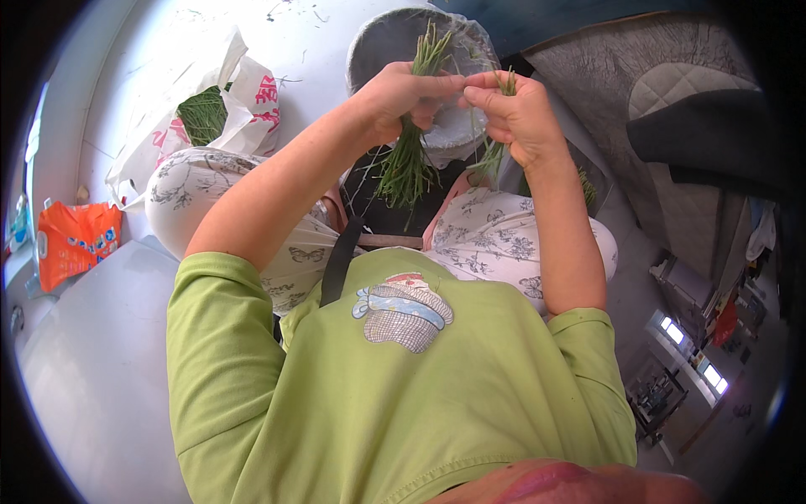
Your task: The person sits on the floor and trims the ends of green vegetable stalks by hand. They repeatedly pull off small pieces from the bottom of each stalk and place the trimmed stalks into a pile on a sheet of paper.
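My left hand (pixel 393 97) is closed around a thick bundle of thin green stalks (pixel 408 167), cut ends up and loose ends hanging down. In my right hand (pixel 522 116) is a smaller bunch of similar stalks (pixel 492 162). The thumbs and fingertips of both hands come together between the two bunches, where a thin strand seems to be pinched; its details are too small to tell. Beneath the hands stands a round bin (pixel 360 50) lined with a clear plastic bag (pixel 463 142).
Beside my left knee sits a white plastic bag (pixel 252 107) with more green stalks (pixel 204 116) inside. An orange package (pixel 79 242) lies further left. More greens (pixel 587 187) show past my right forearm. At the right are a grey quilted cover (pixel 680 75) and a dark cloth (pixel 705 135).
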`<state>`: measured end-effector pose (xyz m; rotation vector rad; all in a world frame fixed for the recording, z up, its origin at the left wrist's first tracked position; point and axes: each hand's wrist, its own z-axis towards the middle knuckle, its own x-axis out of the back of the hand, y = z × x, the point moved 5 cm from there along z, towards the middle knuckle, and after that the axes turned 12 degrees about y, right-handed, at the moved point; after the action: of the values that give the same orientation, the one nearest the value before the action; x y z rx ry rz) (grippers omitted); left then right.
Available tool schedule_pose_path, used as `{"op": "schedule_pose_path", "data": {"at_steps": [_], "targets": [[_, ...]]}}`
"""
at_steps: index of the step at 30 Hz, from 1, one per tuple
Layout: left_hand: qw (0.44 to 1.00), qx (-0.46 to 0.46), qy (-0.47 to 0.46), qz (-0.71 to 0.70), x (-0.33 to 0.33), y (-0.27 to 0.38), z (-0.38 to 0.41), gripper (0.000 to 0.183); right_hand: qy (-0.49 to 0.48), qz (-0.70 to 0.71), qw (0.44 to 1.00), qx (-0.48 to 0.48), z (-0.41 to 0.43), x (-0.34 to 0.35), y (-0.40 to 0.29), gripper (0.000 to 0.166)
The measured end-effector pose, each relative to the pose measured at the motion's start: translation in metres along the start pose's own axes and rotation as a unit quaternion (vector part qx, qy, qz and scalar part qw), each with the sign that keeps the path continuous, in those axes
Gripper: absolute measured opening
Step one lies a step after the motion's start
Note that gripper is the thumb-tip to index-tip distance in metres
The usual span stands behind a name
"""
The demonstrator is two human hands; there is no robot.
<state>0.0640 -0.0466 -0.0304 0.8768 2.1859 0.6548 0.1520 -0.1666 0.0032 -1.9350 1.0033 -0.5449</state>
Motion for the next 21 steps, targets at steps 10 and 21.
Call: {"op": "schedule_pose_path", "data": {"at_steps": [10, 21], "targets": [[0.999, 0.016, -0.027, -0.023, 0.002, -0.002, 0.003, 0.015, 0.032, 0.017, 0.999, 0.002, 0.0, 0.008, -0.007, 0.009], [0.999, 0.016, -0.029, -0.036, 0.002, 0.0, 0.001, 0.015, 0.026, 0.031, 0.999, -0.003, 0.002, 0.011, -0.008, 0.01]]}}
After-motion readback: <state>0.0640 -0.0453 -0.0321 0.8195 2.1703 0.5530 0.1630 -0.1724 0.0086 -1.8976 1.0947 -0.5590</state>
